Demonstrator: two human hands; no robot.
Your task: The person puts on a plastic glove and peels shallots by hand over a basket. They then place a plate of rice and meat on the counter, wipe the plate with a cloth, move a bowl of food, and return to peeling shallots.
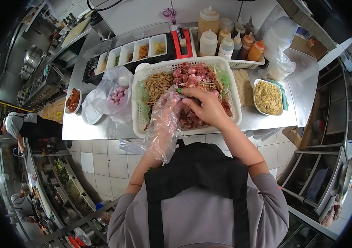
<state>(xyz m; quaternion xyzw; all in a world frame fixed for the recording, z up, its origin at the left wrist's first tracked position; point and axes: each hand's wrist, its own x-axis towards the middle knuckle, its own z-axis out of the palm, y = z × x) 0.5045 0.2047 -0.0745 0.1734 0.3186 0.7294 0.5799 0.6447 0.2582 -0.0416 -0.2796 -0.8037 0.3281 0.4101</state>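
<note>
A white plastic basket full of red shallots and a heap of dry, stringy roots lies in front of me. Over its middle, my left hand wears a loose clear plastic glove, its fingers curled together. My right hand is bare and closed, its thumb and fingers meeting the left fingertips. Something small and green shows at the right fingertips; what the two hands grip between them I cannot make out. Reddish skins and shallots lie beneath both hands.
Left of the basket are a plastic bag of peeled shallots and a dish of reddish-brown food. Condiment tubs and squeeze bottles line the back; a yellowish tub stands right. A co-worker works far left.
</note>
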